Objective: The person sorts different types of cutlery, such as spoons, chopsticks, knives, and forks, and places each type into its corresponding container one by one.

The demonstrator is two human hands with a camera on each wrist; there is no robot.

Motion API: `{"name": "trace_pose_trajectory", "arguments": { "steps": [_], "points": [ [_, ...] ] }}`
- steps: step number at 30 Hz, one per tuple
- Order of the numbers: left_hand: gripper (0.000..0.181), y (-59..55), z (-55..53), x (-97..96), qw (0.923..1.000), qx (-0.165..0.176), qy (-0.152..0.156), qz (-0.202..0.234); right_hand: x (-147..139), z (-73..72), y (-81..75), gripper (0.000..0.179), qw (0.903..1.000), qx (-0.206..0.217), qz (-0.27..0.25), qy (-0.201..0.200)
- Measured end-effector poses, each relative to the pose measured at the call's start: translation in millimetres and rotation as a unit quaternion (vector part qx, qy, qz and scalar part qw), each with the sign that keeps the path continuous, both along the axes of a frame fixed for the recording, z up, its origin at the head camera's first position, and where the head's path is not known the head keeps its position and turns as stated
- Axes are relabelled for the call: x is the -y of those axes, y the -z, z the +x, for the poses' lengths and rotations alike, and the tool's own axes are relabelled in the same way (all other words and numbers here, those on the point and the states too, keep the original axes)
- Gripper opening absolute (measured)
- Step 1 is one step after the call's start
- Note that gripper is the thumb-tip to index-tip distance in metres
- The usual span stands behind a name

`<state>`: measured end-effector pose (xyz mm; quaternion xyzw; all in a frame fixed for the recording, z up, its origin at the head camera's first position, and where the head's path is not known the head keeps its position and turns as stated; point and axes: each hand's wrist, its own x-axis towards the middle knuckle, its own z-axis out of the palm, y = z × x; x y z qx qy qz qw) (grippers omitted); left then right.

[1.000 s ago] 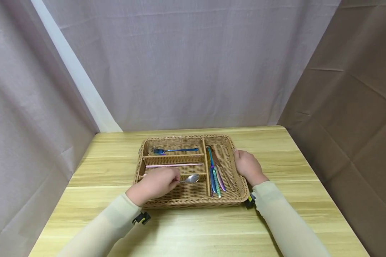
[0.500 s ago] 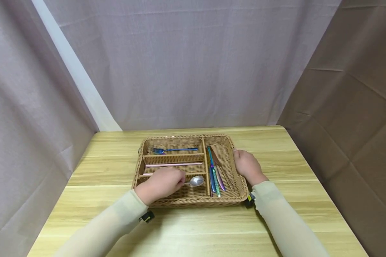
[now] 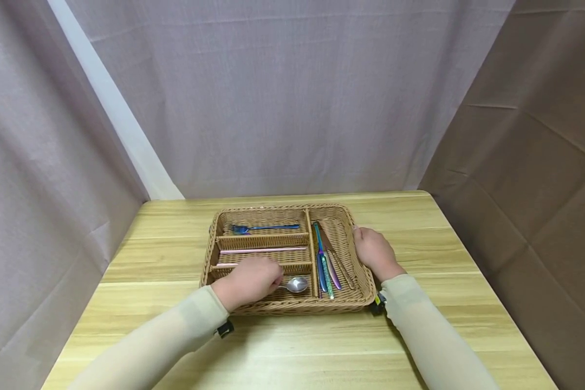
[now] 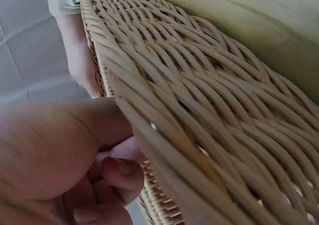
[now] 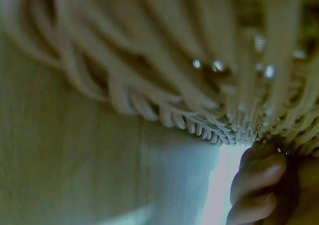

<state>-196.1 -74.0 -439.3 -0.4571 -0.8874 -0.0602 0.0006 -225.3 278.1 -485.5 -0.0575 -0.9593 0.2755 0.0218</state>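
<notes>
A wicker cutlery tray [image 3: 292,310] with several compartments sits on the table. My left hand [image 3: 251,279] pinches a silver spoon [image 3: 297,285] by its handle, low in the front left compartment. The spoon's bowl points right; most of its handle is hidden by the hand. In the left wrist view, the curled fingers [image 4: 122,177] are behind the tray's woven front wall [image 4: 214,100]. My right hand [image 3: 376,252] grips the tray's right rim, and in the right wrist view its fingers [image 5: 256,185] curl against the weave [image 5: 164,80].
A blue fork [image 3: 273,227] lies in the back left compartment. Thin pink sticks [image 3: 263,250] lie in the middle one. The long right compartment holds several knives [image 3: 327,273] with coloured handles. Wooden tabletop [image 3: 292,352] surrounds the tray, with a grey curtain [image 3: 292,108] behind.
My left hand has moved a little right and down with the spoon, bringing it from above the divider into the front left compartment. The right hand and tray have stayed in place.
</notes>
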Motion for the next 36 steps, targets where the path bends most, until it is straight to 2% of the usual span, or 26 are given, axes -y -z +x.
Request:
{"name": "trace_pose_trajectory", "arguments": {
  "steps": [6, 15, 26, 32, 36],
  "points": [
    [0.038, -0.7, 0.2, 0.8, 0.9996, -0.025, -0.014, -0.007, 0.5, -0.3, -1.5, 0.068, 1.0, 0.0, 0.001, 0.0],
    [0.04, 10.0, -0.5, 1.4, 0.9978, -0.042, -0.035, -0.036, -0.3, -0.3, -1.6, 0.067, 1.0, 0.0, 0.001, 0.0],
    [0.031, 14.3, 3.9, -0.2, 0.9948, -0.068, -0.049, -0.057, 0.5, 0.4, -0.9, 0.069, 1.0, -0.001, -0.003, -0.004],
    [0.035, 9.7, 5.4, 2.3, 0.9947, -0.081, -0.045, -0.045, 0.2, -0.1, -1.4, 0.065, 1.0, -0.001, -0.003, -0.003],
    [0.041, 5.2, 2.3, 7.4, 0.9971, -0.062, -0.041, -0.01, -0.3, -0.5, -1.8, 0.065, 1.0, -0.001, -0.002, -0.005]
  ]
}}
